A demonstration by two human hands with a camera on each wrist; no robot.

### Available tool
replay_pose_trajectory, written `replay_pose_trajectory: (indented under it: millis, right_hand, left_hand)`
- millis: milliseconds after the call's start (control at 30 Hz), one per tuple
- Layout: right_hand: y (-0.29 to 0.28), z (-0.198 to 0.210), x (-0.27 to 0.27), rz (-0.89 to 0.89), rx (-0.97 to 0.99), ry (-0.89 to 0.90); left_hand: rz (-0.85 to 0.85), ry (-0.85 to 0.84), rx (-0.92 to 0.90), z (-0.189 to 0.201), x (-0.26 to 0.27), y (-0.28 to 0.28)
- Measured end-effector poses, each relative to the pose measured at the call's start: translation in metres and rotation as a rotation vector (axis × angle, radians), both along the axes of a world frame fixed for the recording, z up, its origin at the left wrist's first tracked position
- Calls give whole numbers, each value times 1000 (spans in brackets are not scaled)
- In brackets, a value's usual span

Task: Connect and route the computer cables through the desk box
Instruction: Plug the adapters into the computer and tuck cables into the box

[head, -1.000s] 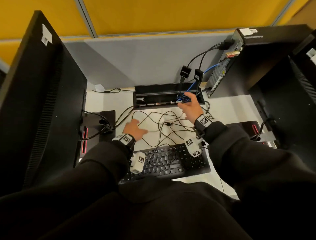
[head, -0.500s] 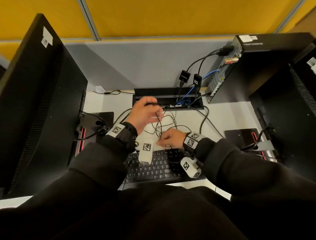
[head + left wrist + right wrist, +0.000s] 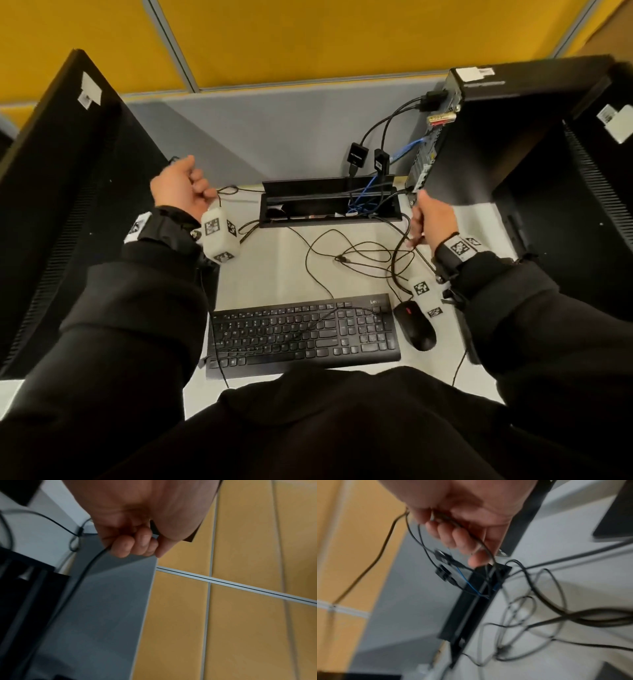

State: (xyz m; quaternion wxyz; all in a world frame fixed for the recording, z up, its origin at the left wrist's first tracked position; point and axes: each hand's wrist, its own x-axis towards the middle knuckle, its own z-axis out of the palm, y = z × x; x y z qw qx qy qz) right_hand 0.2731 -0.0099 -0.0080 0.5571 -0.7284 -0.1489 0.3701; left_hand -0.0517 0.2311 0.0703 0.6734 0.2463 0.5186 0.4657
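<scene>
The open desk box (image 3: 329,205) sits at the back of the white desk (image 3: 274,274), blue and black leads entering its right end. Left of it, the raised left hand (image 3: 180,186) curls its fingers (image 3: 133,543) around 1 thin black cable (image 3: 80,573). The right hand (image 3: 432,219), beside the box's right end, closes its fingers (image 3: 453,536) on another black cable (image 3: 481,543).

Left hand (image 3: 137,520) grips a thin black cable (image 3: 82,572) above the grey partition (image 3: 106,608).

I see yellow wall panels (image 3: 308,37) above a grey partition (image 3: 274,137), and a sticker (image 3: 89,90) on the left monitor's back.
</scene>
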Motion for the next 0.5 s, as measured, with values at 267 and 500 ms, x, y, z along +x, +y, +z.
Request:
replay_pose_trajectory:
  millis: [267, 500]
  right_hand:
    - [7, 78, 34, -162, 300, 210]
    - [11, 82, 25, 188, 55, -146]
  left_hand:
    - [-571, 412, -163, -73, 9, -88]
    - [-1070, 955, -174, -114, 14, -127]
